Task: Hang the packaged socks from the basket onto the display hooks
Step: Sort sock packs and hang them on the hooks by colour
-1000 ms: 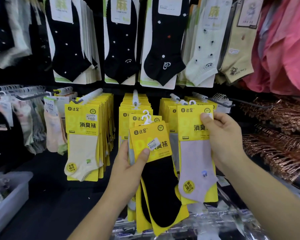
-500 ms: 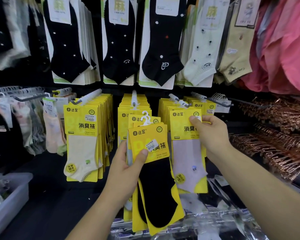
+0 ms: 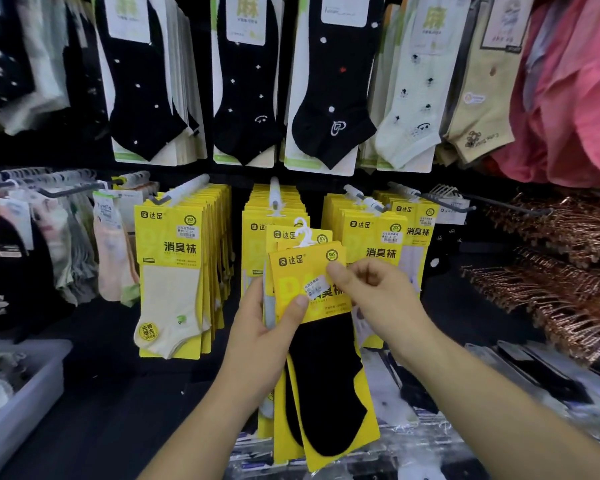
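My left hand (image 3: 267, 334) grips a small stack of yellow-carded sock packs (image 3: 326, 382); the front one holds a black sock and has a white plastic hook on top. My right hand (image 3: 378, 299), fingers curled, pinches the upper right edge of that front pack. Behind them three display hooks carry rows of the same yellow packs: cream socks on the left hook (image 3: 184, 190), a full middle hook (image 3: 274, 195), and the right hook (image 3: 364, 200), where a lilac sock pack (image 3: 374, 237) hangs at the front.
A clear plastic bin (image 3: 32, 386) sits low at the left. Copper-coloured hangers (image 3: 551, 271) stick out at the right under pink garments (image 3: 575, 81). Black dotted socks (image 3: 329, 116) hang in the row above. Plastic-wrapped goods (image 3: 413, 445) lie below my hands.
My right hand hung the lilac sock pack on the right hook, let go of it and came left to the front pack of the stack in my left hand.
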Demonstrator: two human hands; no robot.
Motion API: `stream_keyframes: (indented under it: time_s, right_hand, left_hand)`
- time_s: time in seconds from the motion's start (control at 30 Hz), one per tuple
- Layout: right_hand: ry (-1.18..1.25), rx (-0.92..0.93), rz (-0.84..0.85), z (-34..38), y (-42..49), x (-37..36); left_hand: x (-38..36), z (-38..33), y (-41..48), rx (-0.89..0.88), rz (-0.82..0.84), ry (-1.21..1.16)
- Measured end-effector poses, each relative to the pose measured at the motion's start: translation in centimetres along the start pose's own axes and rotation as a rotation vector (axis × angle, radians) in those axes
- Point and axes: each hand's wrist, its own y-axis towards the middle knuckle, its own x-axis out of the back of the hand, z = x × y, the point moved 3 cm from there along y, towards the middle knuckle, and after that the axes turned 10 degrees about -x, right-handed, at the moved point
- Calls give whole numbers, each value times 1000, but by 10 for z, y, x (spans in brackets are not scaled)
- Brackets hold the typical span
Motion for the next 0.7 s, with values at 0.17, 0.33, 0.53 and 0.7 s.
stream_keyframes:
  time_s: [0.17, 0.33, 0.53, 0.7]
  right_hand:
    - [139, -45, 24, -7, 1, 2]
    - [327, -63, -130, -17, 9, 25]
    - [368, -28, -301, -28, 15, 50]
    - [384, -35, -336, -20, 29, 58]
  left_hand:
    - [0, -2, -3, -5, 6, -47]
    - [3, 2, -3, 10, 15, -41]
    - [7, 3, 0, 7, -27, -33]
    - [6, 3, 0, -4, -36, -2]
